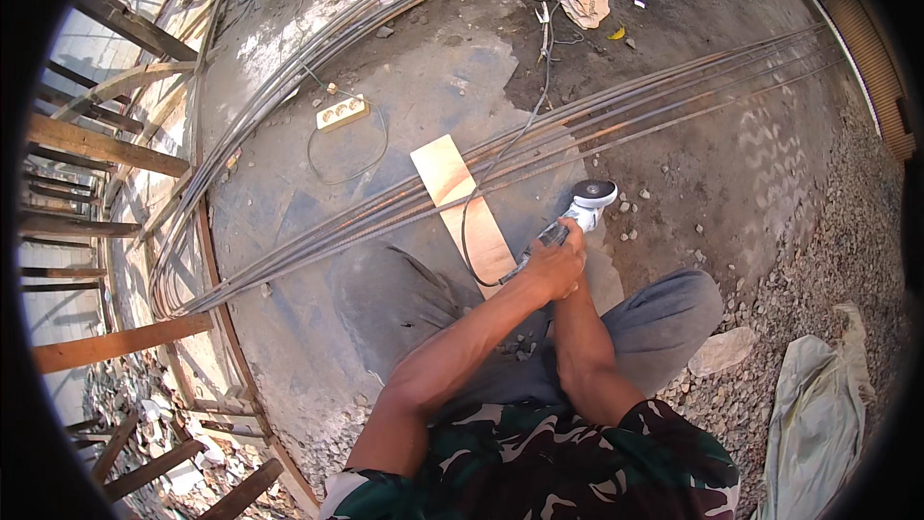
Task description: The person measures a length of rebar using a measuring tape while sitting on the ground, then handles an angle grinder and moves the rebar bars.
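A camouflage shirt [539, 467] is seen nearest. The grinder [585, 215] is gripped by the fingers of the left hand [555, 265], right of 1 plank [484, 238] crossed by rods [380, 212]; the right hand [571, 289] is mostly hidden, its fingers' hold untellable.

A building site (outdoors): steel rods [385, 208], gravel [818, 250], timber beams [111, 144].

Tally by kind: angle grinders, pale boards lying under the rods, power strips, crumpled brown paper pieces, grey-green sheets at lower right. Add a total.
Angle grinder: 1
Pale board: 1
Power strip: 1
Crumpled brown paper: 1
Grey-green sheet: 1
Total: 5
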A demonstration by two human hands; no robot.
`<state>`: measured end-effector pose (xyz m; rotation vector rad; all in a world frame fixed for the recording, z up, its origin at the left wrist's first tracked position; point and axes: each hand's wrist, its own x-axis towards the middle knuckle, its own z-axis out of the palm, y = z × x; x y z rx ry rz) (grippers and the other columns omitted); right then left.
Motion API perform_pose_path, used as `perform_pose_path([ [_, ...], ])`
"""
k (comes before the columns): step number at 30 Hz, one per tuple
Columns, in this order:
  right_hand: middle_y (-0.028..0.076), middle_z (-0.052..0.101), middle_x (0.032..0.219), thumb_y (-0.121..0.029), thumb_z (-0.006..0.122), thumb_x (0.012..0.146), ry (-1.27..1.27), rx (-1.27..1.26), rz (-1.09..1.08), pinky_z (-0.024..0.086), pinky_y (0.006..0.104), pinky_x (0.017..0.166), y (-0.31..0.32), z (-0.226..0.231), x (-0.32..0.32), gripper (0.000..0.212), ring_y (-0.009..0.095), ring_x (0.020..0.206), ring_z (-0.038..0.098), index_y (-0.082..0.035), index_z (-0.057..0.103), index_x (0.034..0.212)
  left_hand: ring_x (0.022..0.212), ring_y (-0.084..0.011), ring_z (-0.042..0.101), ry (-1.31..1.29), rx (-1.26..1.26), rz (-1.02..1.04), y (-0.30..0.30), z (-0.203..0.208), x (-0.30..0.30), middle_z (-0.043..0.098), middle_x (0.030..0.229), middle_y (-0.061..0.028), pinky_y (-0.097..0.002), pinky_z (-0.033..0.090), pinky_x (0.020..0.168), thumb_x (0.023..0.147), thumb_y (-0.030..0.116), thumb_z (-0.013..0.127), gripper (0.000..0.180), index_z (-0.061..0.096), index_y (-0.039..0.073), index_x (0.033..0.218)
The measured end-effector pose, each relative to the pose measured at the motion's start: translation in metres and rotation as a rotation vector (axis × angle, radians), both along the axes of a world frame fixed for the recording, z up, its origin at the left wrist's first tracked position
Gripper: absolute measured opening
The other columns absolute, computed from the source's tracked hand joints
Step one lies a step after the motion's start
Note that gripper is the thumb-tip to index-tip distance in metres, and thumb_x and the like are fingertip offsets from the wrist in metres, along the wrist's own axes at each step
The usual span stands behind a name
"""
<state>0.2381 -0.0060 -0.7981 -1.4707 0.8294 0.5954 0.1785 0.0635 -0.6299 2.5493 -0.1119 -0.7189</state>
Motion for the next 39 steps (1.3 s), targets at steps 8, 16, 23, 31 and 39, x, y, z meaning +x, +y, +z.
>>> perform_pose_path([
  [8,0.016,0.067,0.092,-0.033,0.074,0.063,-0.084,-0.07,-0.09,0.048,0.0391,0.071,-0.001,-0.049,0.026,0.05,0.027,0.08,0.063,0.004,0.067,0.095,0.097,-0.0358,0.063,-0.24,0.013,0.079,0.022,0.036,-0.001,0.061,0.104,-0.0217,-0.0528,0.045,0.083,0.081,0.022,0.068,0.043,0.057,0.001,0.117],
  [16,0.024,0.064,0.108,-0.047,0.078,0.062,-0.062,-0.785,0.47,0.049,0.044,0.088,0.003,0.002,0.012,0.075,0.038,0.1,0.063,0.005,0.057,0.112,0.118,-0.0336,0.05,-0.063,0.295,0.477,0.11,-0.073,0.058,0.052,0.125,-0.0164,-0.0496,0.043,0.092,0.083,0.028,0.065,0.047,0.053,0.006,0.123],
  [23,0.026,0.06,0.116,-0.043,0.082,0.06,-0.013,-0.714,0.452,0.047,0.0438,0.094,-0.01,0.024,0.014,0.081,0.04,0.109,0.059,0.004,0.052,0.118,0.132,-0.0346,0.035,0.115,0.39,0.483,0.137,-0.136,0.073,0.038,0.141,-0.0194,-0.0602,0.027,0.102,0.091,0.018,0.05,0.049,0.042,0.017,0.139],
  [31,0.026,0.062,0.112,-0.044,0.083,0.06,-0.021,-0.74,0.492,0.048,0.0432,0.091,-0.01,0.017,0.017,0.077,0.039,0.107,0.06,0.005,0.055,0.112,0.11,-0.0306,0.057,-0.097,0.35,0.446,0.148,-0.165,0.063,0.062,0.108,-0.0155,-0.0503,0.041,0.095,0.082,0.007,0.057,0.022,0.067,0.006,0.101],
  [39,0.026,0.058,0.112,-0.045,0.081,0.064,-0.065,-0.819,0.442,0.047,0.0455,0.091,0.007,0.022,0.011,0.075,0.039,0.11,0.057,0.003,0.052,0.114,0.079,-0.0279,0.064,-0.445,-0.277,1.202,0.159,-0.13,0.079,0.067,0.085,-0.0182,-0.0392,0.048,0.074,0.081,0.008,0.056,0.027,0.066,0.0,0.106],
])
